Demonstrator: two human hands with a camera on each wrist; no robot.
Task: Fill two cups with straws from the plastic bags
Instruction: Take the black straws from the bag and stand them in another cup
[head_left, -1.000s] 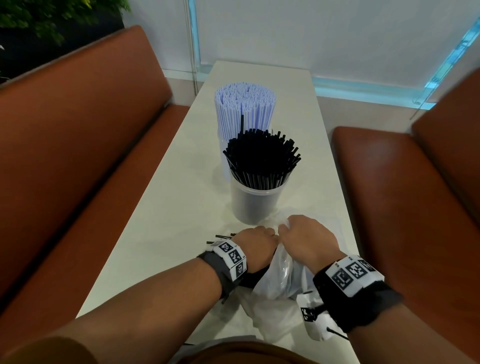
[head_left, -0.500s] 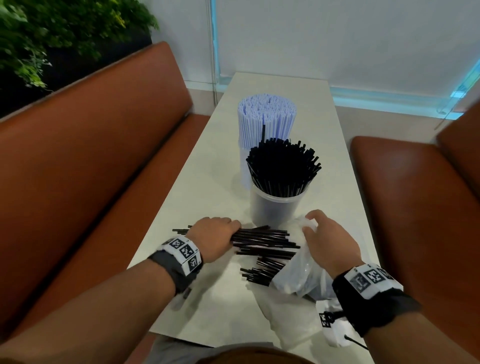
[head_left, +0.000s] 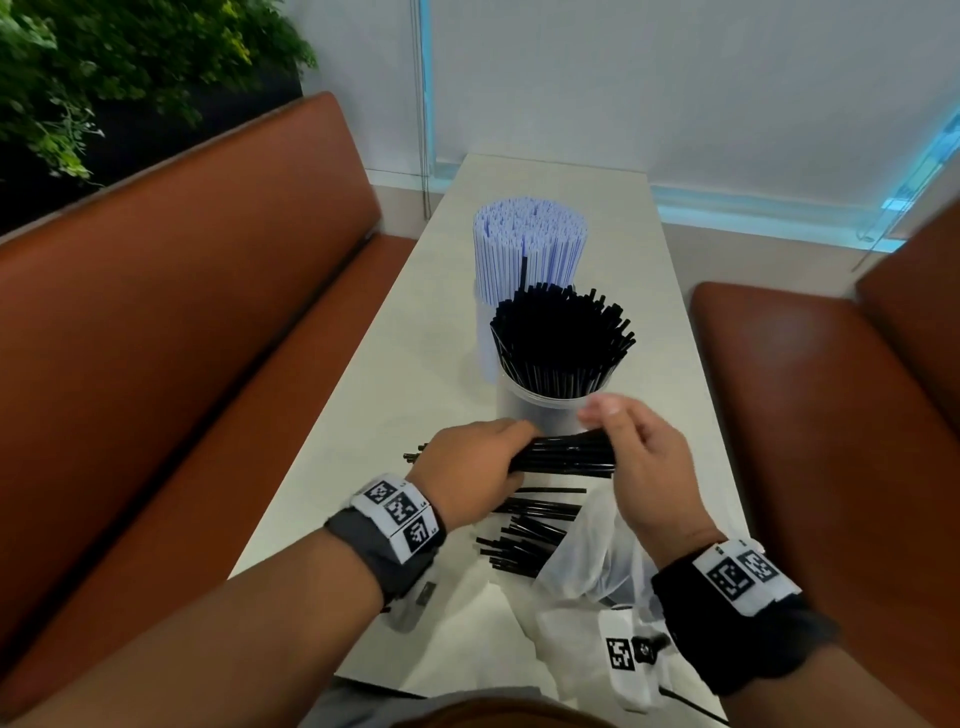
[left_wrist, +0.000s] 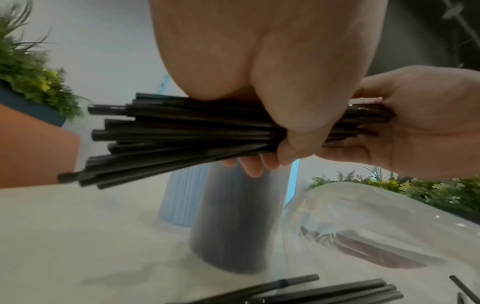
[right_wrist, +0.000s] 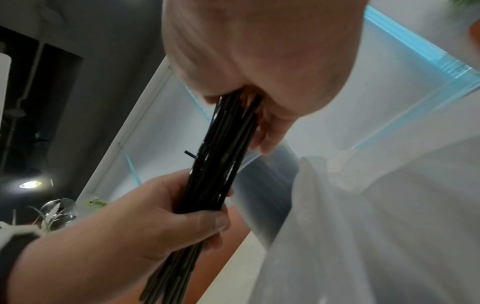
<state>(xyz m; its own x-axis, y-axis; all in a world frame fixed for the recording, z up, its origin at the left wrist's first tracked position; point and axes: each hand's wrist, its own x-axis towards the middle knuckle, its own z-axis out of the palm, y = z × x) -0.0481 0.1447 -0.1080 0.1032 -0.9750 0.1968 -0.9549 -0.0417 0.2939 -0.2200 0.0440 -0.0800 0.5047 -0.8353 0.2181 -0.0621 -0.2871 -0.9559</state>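
Note:
A bundle of black straws (head_left: 566, 457) is held level above the table, just in front of the near cup. My left hand (head_left: 472, 475) grips its middle, fingers curled round it (left_wrist: 293, 123). My right hand (head_left: 641, 467) holds the bundle's right end (right_wrist: 233, 131). The near clear cup (head_left: 540, 415) is packed with upright black straws (head_left: 563, 338). Behind it a second cup holds white-and-blue straws (head_left: 530, 244). More loose black straws (head_left: 524, 535) lie on the table beside a clear plastic bag (head_left: 592, 566), which has some straws inside (left_wrist: 363, 248).
The narrow white table (head_left: 363, 415) runs between two brown benches, one on the left (head_left: 156, 364) and one on the right (head_left: 805, 405). A green plant (head_left: 104, 67) stands behind the left bench. A white wall and window sill close the far end.
My left hand has lifted a bundle of black straws off the table. My right hand has let go of the bag and taken the bundle's right end.

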